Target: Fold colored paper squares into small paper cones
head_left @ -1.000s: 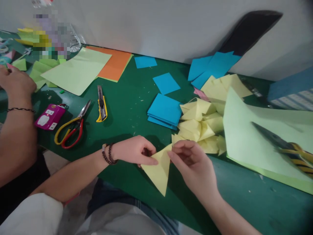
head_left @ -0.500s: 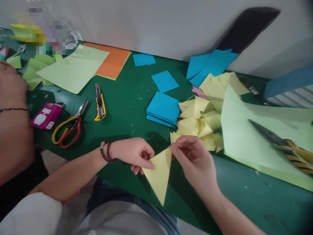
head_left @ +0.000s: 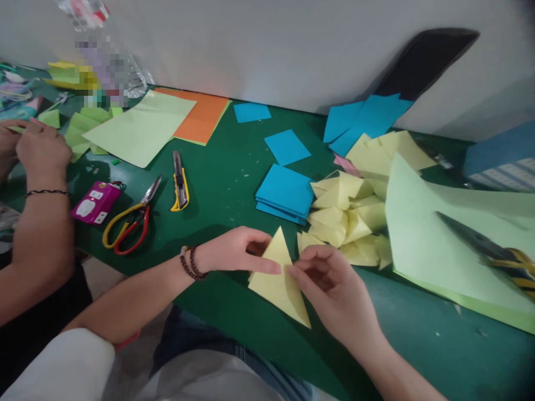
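Note:
Between my hands, above the table's near edge, is a folded yellow paper triangle (head_left: 281,289). My left hand (head_left: 236,253) grips it from the left, thumb flat across its front and the other fingers behind it. On the right edge of the paper, my right hand (head_left: 334,284) pinches with thumb and forefinger; its other fingers are curled. Just beyond my right hand lies a heap of folded yellow paper pieces (head_left: 346,214). A stack of blue paper squares (head_left: 285,192) touches the heap's left side.
Scissors (head_left: 129,223), a yellow utility knife (head_left: 180,184) and a purple box (head_left: 97,201) lie left on the green table (head_left: 225,184). Green sheets (head_left: 460,239) carry black-and-yellow scissors (head_left: 480,239) at right. A co-worker's hands (head_left: 44,145) are at far left.
The yellow triangle has turned in my hands, so one point now faces up and another down to the right. The view has shifted slightly; the co-worker's hands now show at left.

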Motion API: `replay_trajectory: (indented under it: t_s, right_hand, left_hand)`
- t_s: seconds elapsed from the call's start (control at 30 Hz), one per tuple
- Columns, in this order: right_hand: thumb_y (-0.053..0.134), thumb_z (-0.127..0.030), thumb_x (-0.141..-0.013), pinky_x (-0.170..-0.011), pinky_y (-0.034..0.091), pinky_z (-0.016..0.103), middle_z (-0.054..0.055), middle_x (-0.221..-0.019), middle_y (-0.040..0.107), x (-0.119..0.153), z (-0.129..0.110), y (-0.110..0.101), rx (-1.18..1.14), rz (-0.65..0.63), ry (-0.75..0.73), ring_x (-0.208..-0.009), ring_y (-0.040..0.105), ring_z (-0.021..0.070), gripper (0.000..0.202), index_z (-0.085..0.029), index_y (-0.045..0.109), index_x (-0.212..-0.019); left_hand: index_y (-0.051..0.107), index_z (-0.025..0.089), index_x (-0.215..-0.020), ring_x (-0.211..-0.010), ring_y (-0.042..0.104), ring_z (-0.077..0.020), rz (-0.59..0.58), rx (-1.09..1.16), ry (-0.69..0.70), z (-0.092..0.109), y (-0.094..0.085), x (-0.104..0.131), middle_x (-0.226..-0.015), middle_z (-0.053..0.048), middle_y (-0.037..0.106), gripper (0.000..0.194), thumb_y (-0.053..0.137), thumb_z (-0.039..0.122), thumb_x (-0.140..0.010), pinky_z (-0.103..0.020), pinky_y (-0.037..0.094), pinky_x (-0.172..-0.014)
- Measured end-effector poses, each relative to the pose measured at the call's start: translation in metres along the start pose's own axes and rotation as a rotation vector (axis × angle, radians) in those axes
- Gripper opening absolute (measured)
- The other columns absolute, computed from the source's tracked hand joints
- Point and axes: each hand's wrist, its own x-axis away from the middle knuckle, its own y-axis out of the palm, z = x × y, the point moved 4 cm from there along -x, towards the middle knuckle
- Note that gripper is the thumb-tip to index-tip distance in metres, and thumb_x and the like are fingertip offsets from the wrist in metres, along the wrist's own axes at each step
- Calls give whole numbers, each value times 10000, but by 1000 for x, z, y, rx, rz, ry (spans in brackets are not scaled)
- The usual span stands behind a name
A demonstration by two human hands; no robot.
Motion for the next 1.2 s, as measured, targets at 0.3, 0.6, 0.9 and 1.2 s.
replay_trajectory:
  t_s: [0.3, 0.6, 0.9, 1.2]
  right_hand:
    - [601, -304, -867, -529, 548, 203, -14, -704, 642, 6, -6, 6, 159, -66, -174, -589, 654, 124, 104, -248, 513, -868]
    - [611, -275, -863, -508, 527, 192, -23, -704, 634, 5, -9, 2, 184, -67, -216, -586, 647, 117, 84, -249, 532, -853]
    - [634, -325, -844, -514, 532, 192, -4, -704, 651, 7, -2, 2, 97, -89, -125, -598, 653, 128, 122, -239, 571, -902]
    - [702, -399, -775, -582, 525, 204, -8, -723, 625, -5, 3, -3, -141, 66, 75, -650, 622, 116, 222, -229, 573, -837]
  left_hand:
    - [686, 131, -699, -619, 539, -93, 162, 59, 15, -1, 0, -4, -667, 1, 647, 254, 805, 353, -672, -203, 418, -570]
    - [670, 126, -656, -625, 536, -82, 240, 221, 52, 7, -3, -1, -690, -11, 639, 196, 770, 286, -705, -200, 439, -575]
    - [619, 133, -697, -584, 561, -83, 401, 413, 188, 4, -25, 0, -664, 8, 578, 259, 684, 366, -789, -195, 498, -522]
    - [641, 180, -1135, -843, 627, -169, -47, 357, 18, -7, -1, 0, -1020, -69, 641, 377, 650, 308, -781, -224, 524, -599]
